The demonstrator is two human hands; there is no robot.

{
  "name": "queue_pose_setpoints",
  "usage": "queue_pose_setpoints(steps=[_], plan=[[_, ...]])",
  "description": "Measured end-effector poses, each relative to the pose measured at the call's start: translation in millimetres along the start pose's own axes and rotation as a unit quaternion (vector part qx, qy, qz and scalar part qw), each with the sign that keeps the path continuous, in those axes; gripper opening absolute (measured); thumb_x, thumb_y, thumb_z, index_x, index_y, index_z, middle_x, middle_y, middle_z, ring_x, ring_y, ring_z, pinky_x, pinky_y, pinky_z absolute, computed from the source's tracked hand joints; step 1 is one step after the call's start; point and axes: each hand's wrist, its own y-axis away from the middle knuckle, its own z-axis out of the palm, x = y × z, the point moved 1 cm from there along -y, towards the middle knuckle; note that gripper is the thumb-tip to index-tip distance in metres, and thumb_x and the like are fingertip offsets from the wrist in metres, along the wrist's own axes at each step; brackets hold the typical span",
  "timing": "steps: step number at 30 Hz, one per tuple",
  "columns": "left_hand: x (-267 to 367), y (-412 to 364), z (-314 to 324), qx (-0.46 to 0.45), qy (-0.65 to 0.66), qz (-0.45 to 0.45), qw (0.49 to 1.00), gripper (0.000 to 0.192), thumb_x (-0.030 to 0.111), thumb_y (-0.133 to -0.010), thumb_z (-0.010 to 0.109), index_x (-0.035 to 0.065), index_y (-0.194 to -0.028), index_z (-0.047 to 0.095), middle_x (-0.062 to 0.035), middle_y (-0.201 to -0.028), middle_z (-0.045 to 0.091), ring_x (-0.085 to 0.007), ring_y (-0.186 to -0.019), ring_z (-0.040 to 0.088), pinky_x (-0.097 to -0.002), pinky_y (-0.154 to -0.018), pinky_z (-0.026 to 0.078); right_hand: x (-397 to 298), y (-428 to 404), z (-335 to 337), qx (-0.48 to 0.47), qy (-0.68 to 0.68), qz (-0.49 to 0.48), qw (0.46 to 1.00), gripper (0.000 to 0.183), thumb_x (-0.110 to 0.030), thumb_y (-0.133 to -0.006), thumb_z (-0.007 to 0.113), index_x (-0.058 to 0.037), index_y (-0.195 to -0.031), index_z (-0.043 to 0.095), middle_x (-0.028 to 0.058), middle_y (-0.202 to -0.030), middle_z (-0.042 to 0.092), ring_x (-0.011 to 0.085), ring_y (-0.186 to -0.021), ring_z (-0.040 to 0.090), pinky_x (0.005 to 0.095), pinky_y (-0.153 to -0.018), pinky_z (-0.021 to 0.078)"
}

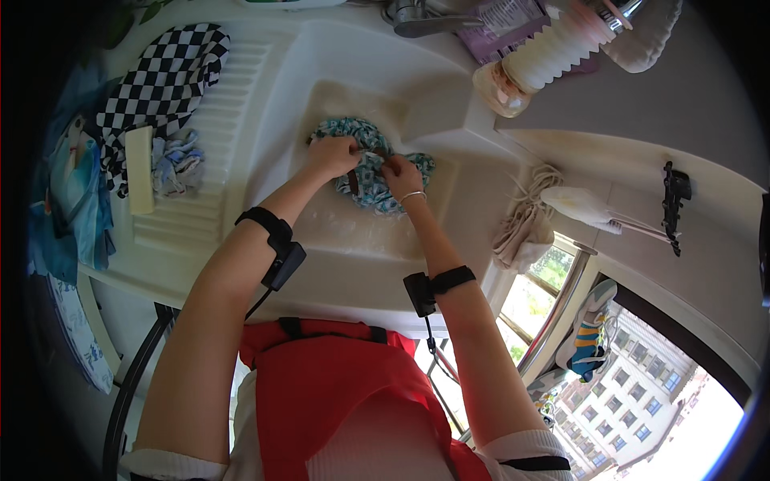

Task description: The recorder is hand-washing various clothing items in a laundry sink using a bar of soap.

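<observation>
A teal, white and dark patterned cloth (376, 191), bunched and wet-looking, lies in shallow, slightly sudsy water in a white laundry sink (481, 180). My left hand (334, 156) pinches the upper left part of the cloth near its middle. Just to the right, my right hand (403, 175) grips another fold, with the fingertips of both hands almost meeting. A brown strip shows between the hands on the fabric. My fingers hide part of the cloth's centre.
On the ribbed washboard (231, 114) at left lie a black-and-white checkered cloth (165, 75), a pale yellow soap bar (139, 171) and a small crumpled blue-white cloth (177, 162). A faucet (421, 24) and a ribbed bottle (541, 57) stand behind. Brushes (619, 222) hang at right.
</observation>
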Motion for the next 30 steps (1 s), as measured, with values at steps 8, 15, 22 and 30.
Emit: queue_pose_setpoints(steps=[8, 15, 22, 30], plan=[[3, 14, -10, 0.109, -0.041, 0.041, 0.992, 0.029, 0.026, -0.075, 0.057, 0.0154, -0.102, 0.058, -0.0097, -0.094, 0.061, -0.0294, -0.089, 0.057, -0.0419, -0.079, 0.041, -61, 40, -29, -0.100, -0.501, 0.028, 0.859, 0.016, -0.008, -0.087, 0.043, -0.0041, -0.099, 0.052, 0.0026, -0.093, 0.054, 0.0153, -0.086, 0.051, 0.0278, -0.078, 0.0420], [10, 4, -35, -0.038, 0.484, 0.055, 0.873, 0.030, 0.014, -0.074, 0.053, 0.0101, -0.104, 0.054, -0.0035, -0.092, 0.055, -0.0148, -0.089, 0.050, -0.0271, -0.076, 0.039, -44, 37, -69, -0.038, -0.520, 0.101, 0.847, 0.024, -0.012, -0.085, 0.036, -0.0034, -0.103, 0.049, 0.0057, -0.094, 0.051, 0.0146, -0.085, 0.050, 0.0276, -0.080, 0.0405], [55, 34, -68, -0.158, 0.430, 0.011, 0.889, 0.029, 0.020, -0.074, 0.057, 0.0055, -0.099, 0.055, -0.0013, -0.090, 0.056, -0.0088, -0.085, 0.050, -0.0225, -0.074, 0.038, -96, 48, -68, -0.034, -0.116, -0.141, 0.983, 0.029, -0.007, -0.073, 0.057, 0.0017, -0.101, 0.054, 0.0051, -0.078, 0.058, 0.0133, -0.079, 0.053, 0.0264, -0.067, 0.0423], [44, 39, -70, 0.084, 0.330, 0.044, 0.939, 0.045, 0.032, -0.068, 0.068, 0.0025, -0.098, 0.053, -0.0068, -0.092, 0.056, -0.0119, -0.085, 0.051, -0.0260, -0.074, 0.042, -86, 50, -78, -0.103, -0.596, 0.058, 0.794, 0.023, -0.008, -0.083, 0.050, -0.0025, -0.106, 0.054, 0.0038, -0.095, 0.058, 0.0121, -0.088, 0.053, 0.0245, -0.078, 0.0401]])
